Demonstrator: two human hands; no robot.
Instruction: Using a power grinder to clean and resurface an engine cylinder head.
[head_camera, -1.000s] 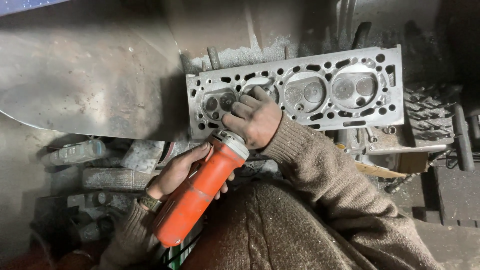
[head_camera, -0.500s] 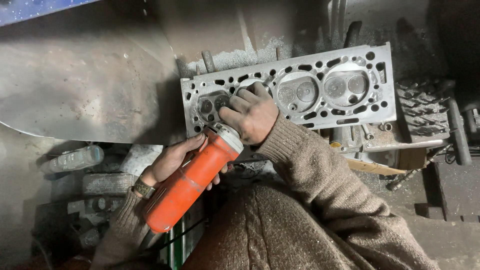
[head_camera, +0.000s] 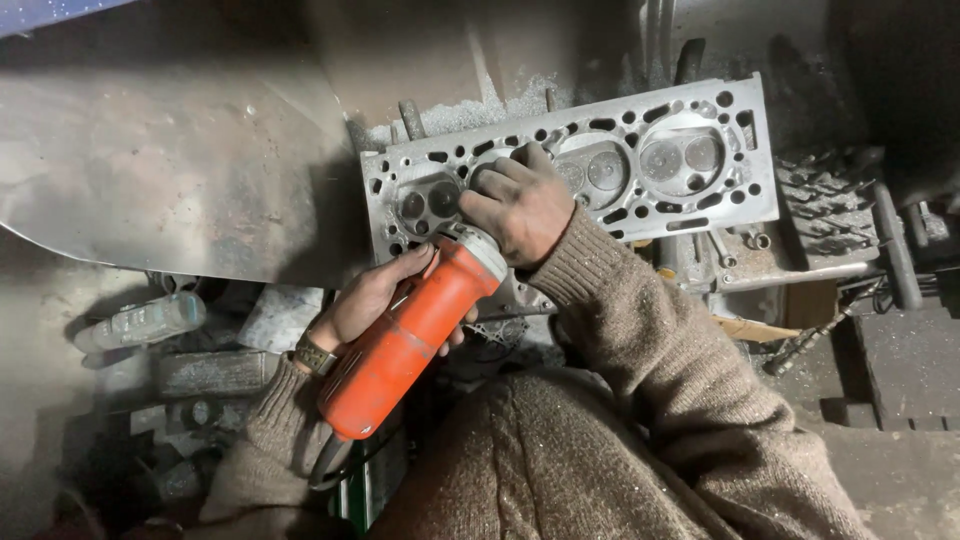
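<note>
A grey metal cylinder head (head_camera: 640, 165) with round chambers and many holes lies across the upper middle of the head view. An orange power grinder (head_camera: 410, 335) points its head at the left part of that casting. My left hand (head_camera: 375, 295) is wrapped around the orange body from the left. My right hand (head_camera: 520, 205) is curled over the tool's front end, pressing on the casting. The tool's working tip is hidden under my right hand. Brown knitted sleeves cover both arms.
A large dull metal sheet (head_camera: 170, 170) fills the upper left. A clear plastic bottle (head_camera: 140, 322) and grey blocks (head_camera: 215, 372) lie at the lower left. Bolts, tools and a toothed dark part (head_camera: 825, 210) crowd the right side.
The cylinder head and my hands sit slightly further left and lower in view than a second ago. Both hands keep the same hold on the orange grinder.
</note>
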